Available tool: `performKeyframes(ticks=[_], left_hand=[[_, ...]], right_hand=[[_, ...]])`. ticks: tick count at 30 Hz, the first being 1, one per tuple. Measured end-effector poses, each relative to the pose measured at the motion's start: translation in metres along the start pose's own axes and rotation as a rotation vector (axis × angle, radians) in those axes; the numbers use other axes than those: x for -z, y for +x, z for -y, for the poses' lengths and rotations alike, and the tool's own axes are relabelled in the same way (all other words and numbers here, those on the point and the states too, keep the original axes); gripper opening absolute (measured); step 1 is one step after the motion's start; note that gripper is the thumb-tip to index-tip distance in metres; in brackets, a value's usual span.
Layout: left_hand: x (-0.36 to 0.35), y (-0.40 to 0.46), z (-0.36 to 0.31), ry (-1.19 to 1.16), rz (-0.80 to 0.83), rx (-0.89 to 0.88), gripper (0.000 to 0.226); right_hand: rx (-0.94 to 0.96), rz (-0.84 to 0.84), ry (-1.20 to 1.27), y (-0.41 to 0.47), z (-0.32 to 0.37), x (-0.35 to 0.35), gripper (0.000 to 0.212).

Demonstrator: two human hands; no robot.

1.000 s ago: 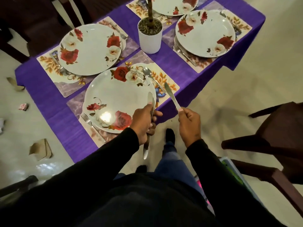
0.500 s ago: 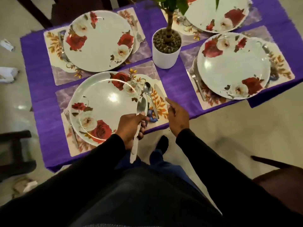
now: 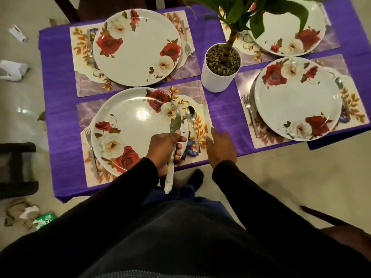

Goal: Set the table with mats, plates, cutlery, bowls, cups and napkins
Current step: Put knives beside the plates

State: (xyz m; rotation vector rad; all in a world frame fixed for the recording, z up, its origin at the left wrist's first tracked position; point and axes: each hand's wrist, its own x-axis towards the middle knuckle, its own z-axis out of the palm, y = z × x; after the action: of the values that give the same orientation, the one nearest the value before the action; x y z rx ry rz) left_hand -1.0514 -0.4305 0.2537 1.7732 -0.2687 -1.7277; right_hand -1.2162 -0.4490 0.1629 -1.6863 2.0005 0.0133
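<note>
Now, lower centre: my right hand had laid its table knife on the placemat beside the spoon, fingers relaxed; left hand gripped remaining knives. This setting's cutlery looked complete.

Left hand curled in a grip; right hand seemingly flat, fingers extended.
</note>
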Motion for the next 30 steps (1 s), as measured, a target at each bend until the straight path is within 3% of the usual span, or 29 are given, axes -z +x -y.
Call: performKeyframes(ticks=[5,30], left_hand=[[0.002,0.003,0.000,0.035,-0.020,0.011,0.032],[0.006,-0.003,0.003,0.014,0.017,0.012,0.032]], right_hand=[[0.040,-0.011,-0.100,0.001,0.001,-0.003,0.038],[0.072,0.091,-0.087,0.018,0.013,-0.004,0.038]])
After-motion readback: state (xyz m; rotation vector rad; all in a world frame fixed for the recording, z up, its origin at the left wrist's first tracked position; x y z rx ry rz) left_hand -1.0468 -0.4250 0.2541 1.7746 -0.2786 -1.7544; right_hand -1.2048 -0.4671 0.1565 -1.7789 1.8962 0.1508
